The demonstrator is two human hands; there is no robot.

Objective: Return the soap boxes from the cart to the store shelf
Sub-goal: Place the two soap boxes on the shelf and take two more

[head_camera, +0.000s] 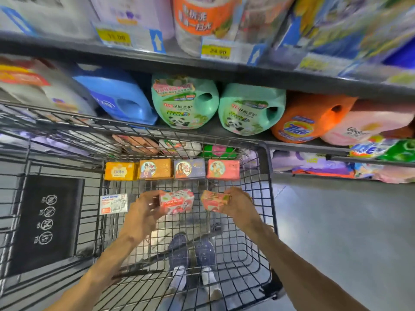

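Note:
I look down into a black wire cart [258,221]. My left hand [143,209] grips a pink goat soap box [177,201] above the cart floor. My right hand [235,204] holds another pink soap box [213,199] just to its right. Along the cart's far wall stands a row: a yellow box [120,171], an orange box [155,169], a purple box [189,168] and a pink box [223,169]. A white goat soap box [113,203] leans at the left side. The store shelf [224,70] rises directly beyond the cart.
Large detergent jugs fill the shelf ahead: blue [119,99], two green [184,101], orange Tide [312,117]. Price tags [215,50] hang on the upper shelf edge. Soft packs [314,164] lie on the low shelf at right. Grey floor [348,232] opens to the right.

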